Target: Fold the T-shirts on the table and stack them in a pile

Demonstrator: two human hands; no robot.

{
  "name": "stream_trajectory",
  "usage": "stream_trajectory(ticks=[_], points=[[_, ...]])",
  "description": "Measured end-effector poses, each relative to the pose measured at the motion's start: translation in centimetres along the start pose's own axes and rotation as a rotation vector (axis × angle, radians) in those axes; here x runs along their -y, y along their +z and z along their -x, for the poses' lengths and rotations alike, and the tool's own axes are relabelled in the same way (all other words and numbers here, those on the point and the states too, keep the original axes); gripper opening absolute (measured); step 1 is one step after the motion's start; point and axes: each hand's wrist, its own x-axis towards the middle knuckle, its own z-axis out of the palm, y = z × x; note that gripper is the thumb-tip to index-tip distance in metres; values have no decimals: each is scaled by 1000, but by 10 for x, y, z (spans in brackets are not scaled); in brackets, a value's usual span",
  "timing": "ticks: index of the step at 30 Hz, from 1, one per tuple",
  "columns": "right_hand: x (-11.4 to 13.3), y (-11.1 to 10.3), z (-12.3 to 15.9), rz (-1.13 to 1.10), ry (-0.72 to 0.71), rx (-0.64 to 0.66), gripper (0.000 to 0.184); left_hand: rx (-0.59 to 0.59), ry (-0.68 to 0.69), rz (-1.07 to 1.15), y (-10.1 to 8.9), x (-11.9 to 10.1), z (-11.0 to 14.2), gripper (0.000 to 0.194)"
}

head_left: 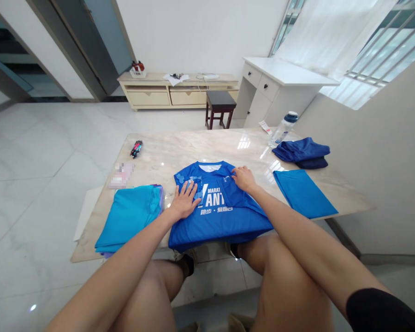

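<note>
A blue T-shirt [221, 226] with white printed lettering lies face up on the table, its collar away from me and its lower part hanging over the near edge. Both its sleeves look folded inward over the chest. My left hand [186, 201] rests flat on the left side of the chest, fingers spread. At the right shoulder, my right hand [245, 179] has its fingers bent and closed on the fabric's edge. Left of the shirt sits a stack of folded turquoise clothes [133, 214], with purple cloth showing underneath.
On the marble-topped table [193, 143] lie a bundle of pens [136, 149], a blurred pink packet [121, 176], a folded turquoise cloth [304, 192] and navy garments [302, 152]. A water bottle [282, 130] stands at the back right. Beyond are a stool [220, 101] and a white desk [280, 74].
</note>
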Motion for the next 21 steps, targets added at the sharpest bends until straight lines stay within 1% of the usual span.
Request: stream_trajectory(ticks=[2, 5, 7, 9, 11, 13, 15, 17, 19, 21], points=[[1, -1, -1, -9, 28, 23, 33, -13, 6, 5, 2, 2, 0, 77], [5, -3, -4, -24, 111, 33, 34, -29, 8, 8, 5, 5, -2, 77], [9, -4, -6, -18, 180, -19, 36, -40, 13, -1, 7, 6, -2, 76], [12, -6, -7, -10, 233, -100, 37, -51, 23, -15, 9, 6, -1, 75], [13, -6, -8, -18, 260, -152, 38, -65, 34, -28, 9, 6, 1, 75], [11, -5, -8, -50, 268, -166, 37, -93, 49, -34, 7, 7, 0, 73], [3, -2, -10, -97, 256, -168, 34, -154, 69, -21, 3, 13, -6, 66], [-10, 1, -16, -151, 241, -148, 35, -245, 60, 17, -4, 23, -17, 55], [-25, 4, -25, -203, 239, -114, 42, -346, -5, 76, -11, 38, -35, 43], [-41, 6, -37, -244, 263, -78, 48, -423, -115, 140, -18, 55, -54, 37]])
